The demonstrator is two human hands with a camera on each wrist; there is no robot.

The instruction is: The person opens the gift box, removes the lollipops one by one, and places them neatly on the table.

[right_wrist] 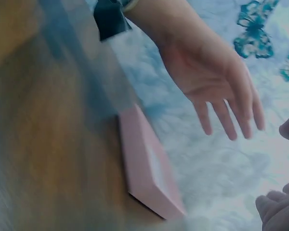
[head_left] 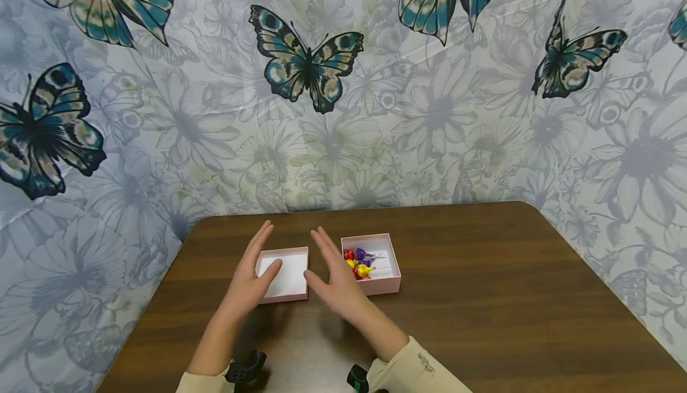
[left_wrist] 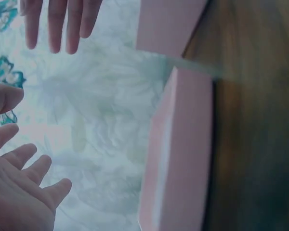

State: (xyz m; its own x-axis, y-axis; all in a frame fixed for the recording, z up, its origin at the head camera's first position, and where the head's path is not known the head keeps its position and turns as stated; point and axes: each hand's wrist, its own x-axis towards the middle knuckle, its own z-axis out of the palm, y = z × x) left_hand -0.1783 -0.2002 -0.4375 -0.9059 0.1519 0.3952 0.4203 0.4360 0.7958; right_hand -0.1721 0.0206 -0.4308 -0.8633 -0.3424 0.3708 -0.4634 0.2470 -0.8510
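Both hands, left hand (head_left: 248,279) and right hand (head_left: 335,282), are held flat-fingered, gripping nothing, flanking the shallow lid (head_left: 284,274); it should be grasped evenly, the candy box (head_left: 382,285) lying at three o'clock.

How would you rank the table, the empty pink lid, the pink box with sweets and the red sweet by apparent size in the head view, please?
1. table
2. pink box with sweets and empty pink lid: these look about alike, so I would not rank them.
3. red sweet

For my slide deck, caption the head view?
Open hands, left and right, flank an empty tray beside a candy box.
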